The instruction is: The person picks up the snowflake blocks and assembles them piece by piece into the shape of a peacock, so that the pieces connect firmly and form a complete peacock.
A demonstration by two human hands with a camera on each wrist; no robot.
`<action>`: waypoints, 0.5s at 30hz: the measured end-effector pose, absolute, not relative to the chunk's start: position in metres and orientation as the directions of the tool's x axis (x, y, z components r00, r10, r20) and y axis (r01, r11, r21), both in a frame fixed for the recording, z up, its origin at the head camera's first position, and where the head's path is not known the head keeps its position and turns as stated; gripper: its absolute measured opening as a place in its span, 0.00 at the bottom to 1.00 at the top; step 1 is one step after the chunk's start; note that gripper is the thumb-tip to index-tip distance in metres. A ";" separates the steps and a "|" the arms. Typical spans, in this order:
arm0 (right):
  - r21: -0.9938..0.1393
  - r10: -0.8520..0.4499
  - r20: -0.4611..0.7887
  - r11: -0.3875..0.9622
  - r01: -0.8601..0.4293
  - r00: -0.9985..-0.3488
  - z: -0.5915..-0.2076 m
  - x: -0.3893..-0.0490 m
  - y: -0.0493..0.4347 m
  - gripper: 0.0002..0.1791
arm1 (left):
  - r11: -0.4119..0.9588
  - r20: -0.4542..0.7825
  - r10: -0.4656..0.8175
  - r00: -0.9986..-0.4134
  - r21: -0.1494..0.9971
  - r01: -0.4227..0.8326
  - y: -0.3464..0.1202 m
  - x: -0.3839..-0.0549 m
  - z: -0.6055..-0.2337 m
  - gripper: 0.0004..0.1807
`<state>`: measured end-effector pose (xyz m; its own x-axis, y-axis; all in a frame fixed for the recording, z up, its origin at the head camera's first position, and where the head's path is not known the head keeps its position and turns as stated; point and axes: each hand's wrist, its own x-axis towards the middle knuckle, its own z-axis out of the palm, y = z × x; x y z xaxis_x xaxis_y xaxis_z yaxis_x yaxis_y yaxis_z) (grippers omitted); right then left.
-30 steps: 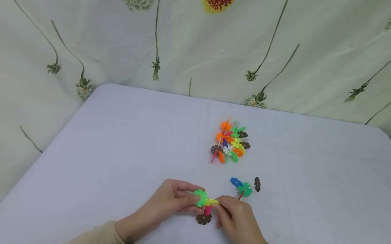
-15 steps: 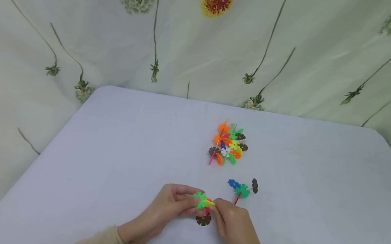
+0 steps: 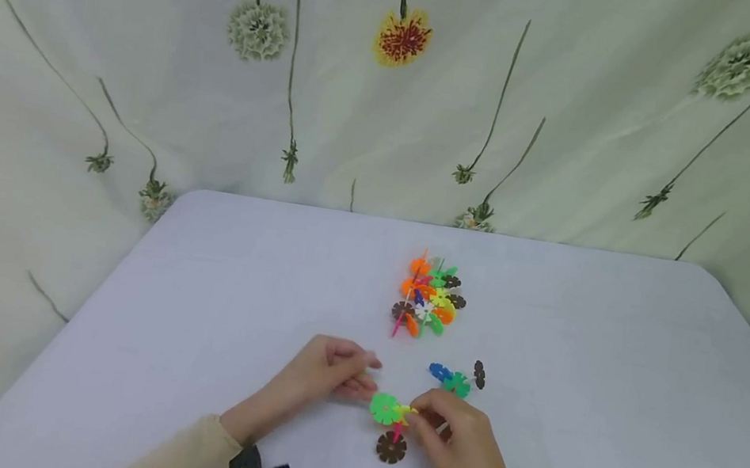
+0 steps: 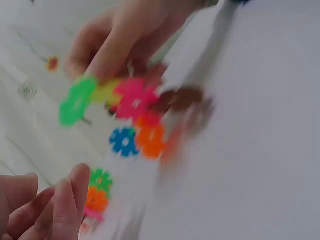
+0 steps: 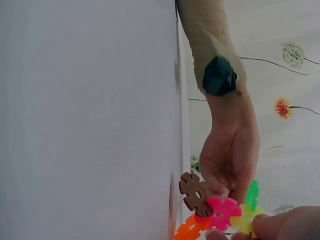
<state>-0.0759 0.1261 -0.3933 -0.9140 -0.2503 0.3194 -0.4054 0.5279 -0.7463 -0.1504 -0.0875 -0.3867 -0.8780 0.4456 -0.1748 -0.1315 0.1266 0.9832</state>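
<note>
My right hand [image 3: 461, 442] pinches the yellow interlocking disc [image 5: 243, 220] of a small joined piece between thumb and fingers. Slotted into that piece are a light green disc [image 3: 384, 409], a pink disc [image 5: 220, 214], a brown disc [image 3: 391, 447] and an orange disc [image 5: 190, 229]. To its left, my left hand [image 3: 334, 368] holds nothing. Its fingers are loosely bent and apart from the green disc, with a gap showing in the head view. The left wrist view is blurred around the held piece.
Just beyond my right hand lies a smaller joined piece with a green disc [image 3: 457, 384], a blue disc [image 3: 440, 371] and a brown one. Farther back, a larger cluster of joined discs [image 3: 426, 305] rests on the white table [image 3: 254, 273]. A flower-printed cloth [image 3: 336, 101] hangs behind.
My left hand has let go of the green disc and drawn back to the left. My right hand keeps its pinch on the joined discs. The head view has tilted upward.
</note>
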 end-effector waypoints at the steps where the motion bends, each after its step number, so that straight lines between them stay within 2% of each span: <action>1: -0.750 -0.249 0.305 0.532 -0.393 -0.919 -0.393 -0.075 0.127 0.11 | 0.163 -0.132 0.412 -0.901 0.984 -0.070 -0.089 -0.163 -0.388 0.14; 5: -0.758 -0.267 0.297 0.518 -0.397 -0.917 -0.392 -0.075 0.130 0.09 | 0.365 0.086 0.264 -0.961 0.913 0.182 -0.084 -0.218 -0.393 0.10; 8: -0.778 -0.260 0.267 0.510 -0.367 -0.928 -0.393 -0.076 0.131 0.08 | 0.525 0.153 0.209 -0.966 0.816 0.243 -0.069 -0.252 -0.398 0.10; 10: -0.793 -0.259 0.247 0.500 -0.349 -0.934 -0.394 -0.077 0.132 0.05 | 0.514 0.082 0.204 -0.976 0.839 0.178 -0.059 -0.267 -0.400 0.12; 12: -0.807 -0.254 0.217 0.497 -0.320 -0.943 -0.395 -0.078 0.132 0.03 | 0.478 -0.041 0.205 -0.978 0.876 0.063 -0.052 -0.275 -0.399 0.15; 15: -0.817 -0.249 0.205 0.490 -0.305 -0.947 -0.395 -0.078 0.134 0.01 | 0.394 -0.180 0.243 -0.953 0.916 -0.073 -0.044 -0.281 -0.397 0.18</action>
